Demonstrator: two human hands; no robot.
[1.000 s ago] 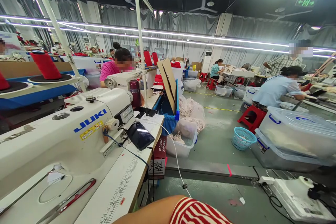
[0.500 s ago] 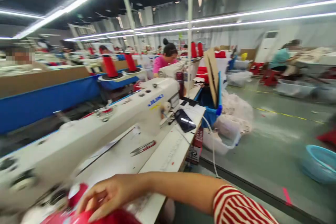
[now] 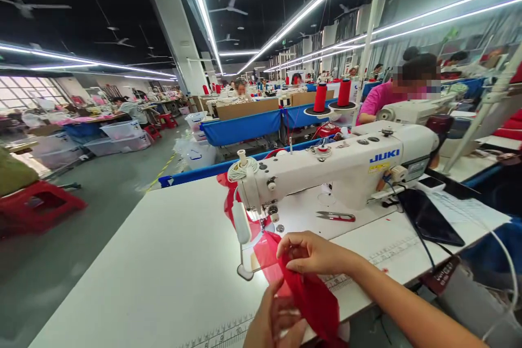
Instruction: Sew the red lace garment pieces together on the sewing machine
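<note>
Sheer red fabric point(image 3: 314, 299) runs from under the needle of a white sewing machine point(image 3: 318, 166) toward me and drops over the table's front edge. My right hand point(image 3: 304, 250) pinches the fabric just in front of the presser foot point(image 3: 263, 224). Nearer to me, my left hand point(image 3: 277, 321) has its fingers curled at the fabric's left edge, thumb and forefinger closed on it. More of the red cloth shows behind the machine head. Thread snips point(image 3: 336, 216) lie on the machine bed to the right of my hands.
The white table point(image 3: 163, 261) has a printed ruler along its front edge. A dark phone point(image 3: 430, 217) lies at the right. Red thread cones point(image 3: 320, 99) stand behind the machine. A co-worker in pink point(image 3: 375, 103) sits beyond it. A red stool point(image 3: 41, 206) is at the left.
The view has swung left, bringing the needle area and the table into sight. My left hand has come into view; my right hand still holds red fabric.
</note>
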